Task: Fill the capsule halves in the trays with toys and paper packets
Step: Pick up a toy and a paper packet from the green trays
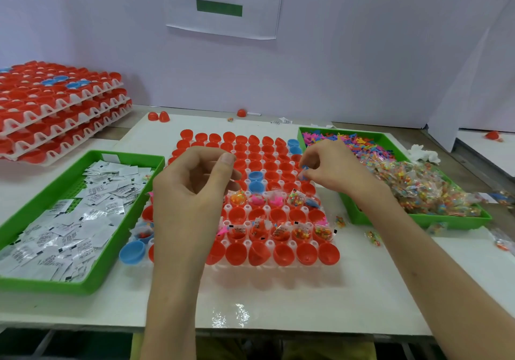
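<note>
A white tray (274,265) of red and blue capsule halves (284,253) lies in the middle of the table. Two of its rows hold toys and packets (281,231). My right hand (331,168) hovers over the tray's right side and pinches a small blue toy (304,172). Over the tray's left side is my left hand (192,184), its fingers loosely curled and nothing visible in it. A green bin of white paper packets (83,214) sits at the left. At the right, a green bin (418,220) holds coloured toys (351,142) and clear bead bags (423,189).
A stack of trays with red capsule halves (58,108) stands at the back left. Loose red halves (158,116) lie near the back wall. A few bead bags (373,238) lie on the table right of the tray. A loose blue half (133,252) rests at the tray's left.
</note>
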`<action>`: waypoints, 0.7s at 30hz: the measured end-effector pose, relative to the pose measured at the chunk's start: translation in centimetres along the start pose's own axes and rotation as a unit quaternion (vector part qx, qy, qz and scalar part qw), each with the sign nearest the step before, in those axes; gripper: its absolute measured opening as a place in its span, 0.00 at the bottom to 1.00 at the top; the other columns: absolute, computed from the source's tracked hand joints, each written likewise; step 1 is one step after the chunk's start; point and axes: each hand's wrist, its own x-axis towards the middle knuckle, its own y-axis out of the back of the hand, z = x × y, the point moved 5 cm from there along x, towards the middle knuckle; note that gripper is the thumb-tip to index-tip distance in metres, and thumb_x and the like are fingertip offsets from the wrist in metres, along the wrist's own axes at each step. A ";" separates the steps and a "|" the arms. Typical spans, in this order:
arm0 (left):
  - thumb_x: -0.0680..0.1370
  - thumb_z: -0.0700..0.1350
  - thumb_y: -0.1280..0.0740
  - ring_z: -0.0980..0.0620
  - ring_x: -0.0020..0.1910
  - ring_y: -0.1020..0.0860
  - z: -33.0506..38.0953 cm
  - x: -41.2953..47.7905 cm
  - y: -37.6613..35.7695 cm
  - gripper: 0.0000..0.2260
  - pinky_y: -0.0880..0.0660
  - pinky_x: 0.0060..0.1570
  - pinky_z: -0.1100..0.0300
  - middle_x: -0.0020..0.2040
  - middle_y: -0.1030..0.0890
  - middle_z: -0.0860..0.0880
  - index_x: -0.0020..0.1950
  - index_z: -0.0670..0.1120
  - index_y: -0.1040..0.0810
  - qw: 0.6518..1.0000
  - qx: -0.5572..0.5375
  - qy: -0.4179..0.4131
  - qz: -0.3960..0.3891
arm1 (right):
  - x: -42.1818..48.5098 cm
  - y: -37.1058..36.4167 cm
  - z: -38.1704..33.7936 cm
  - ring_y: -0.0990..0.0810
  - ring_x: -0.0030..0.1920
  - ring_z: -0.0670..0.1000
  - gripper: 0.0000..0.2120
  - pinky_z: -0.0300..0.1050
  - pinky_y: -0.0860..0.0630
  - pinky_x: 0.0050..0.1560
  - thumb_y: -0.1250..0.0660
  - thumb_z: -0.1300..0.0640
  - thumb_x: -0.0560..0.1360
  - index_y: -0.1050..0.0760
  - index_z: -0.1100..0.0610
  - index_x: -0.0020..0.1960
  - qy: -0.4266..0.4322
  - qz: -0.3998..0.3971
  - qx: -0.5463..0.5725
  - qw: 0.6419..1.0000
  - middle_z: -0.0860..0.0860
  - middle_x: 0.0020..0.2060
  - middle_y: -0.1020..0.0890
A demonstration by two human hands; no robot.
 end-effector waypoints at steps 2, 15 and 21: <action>0.80 0.44 0.32 0.55 0.38 0.17 0.0 0.0 0.1 0.06 0.21 0.41 0.67 0.37 0.16 0.52 0.46 0.48 0.17 1.000 0.002 0.002 0.002 | 0.1 0.0 0.1 0.26 0.37 0.37 0.09 0.30 0.34 0.38 0.22 0.56 0.71 0.15 0.54 0.51 0.004 0.001 0.005 1.000 0.44 0.41 0.20; 0.80 0.45 0.32 0.55 0.39 0.17 -0.3 0.0 0.2 0.05 0.20 0.42 0.65 0.37 0.16 0.53 0.46 0.50 0.17 1.000 0.013 0.008 0.011 | 0.2 -0.4 -0.2 0.21 0.42 0.43 0.09 0.37 0.25 0.46 0.26 0.61 0.75 0.15 0.55 0.54 0.007 -0.036 -0.008 0.999 0.50 0.48 0.15; 0.80 0.45 0.32 0.55 0.38 0.17 -0.3 0.1 0.2 0.05 0.20 0.42 0.65 0.38 0.16 0.52 0.46 0.50 0.17 1.000 0.020 0.011 0.012 | 0.3 -0.6 0.4 0.22 0.39 0.40 0.15 0.30 0.31 0.37 0.22 0.61 0.70 0.18 0.51 0.55 -0.012 0.000 0.040 0.999 0.43 0.40 0.19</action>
